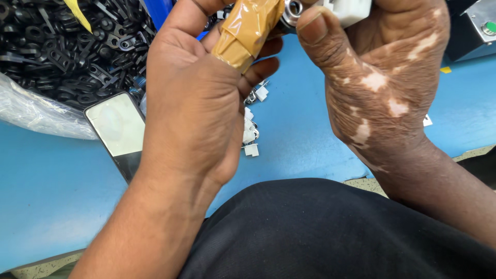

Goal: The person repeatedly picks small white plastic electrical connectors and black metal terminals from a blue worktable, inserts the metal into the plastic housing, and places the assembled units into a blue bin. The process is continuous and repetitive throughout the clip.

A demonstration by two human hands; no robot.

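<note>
Tan tape wraps a tool handle (247,32), left hand (194,103) clamped around it, metal tip (293,9) meeting a white plastic clip (351,10) pinched shut in the right hand (382,77), raised over the blue surface (305,134). Risk: glossy tape may slip, misaligning the clip. Black parts (57,46), a phone (120,132), loose white clips (251,132) lie below.

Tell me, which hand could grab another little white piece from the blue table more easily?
Probably the left hand. The small white pieces lie right beside its palm, just below its fingers. The right hand sits farther off and pinches a white part near the top.
</note>
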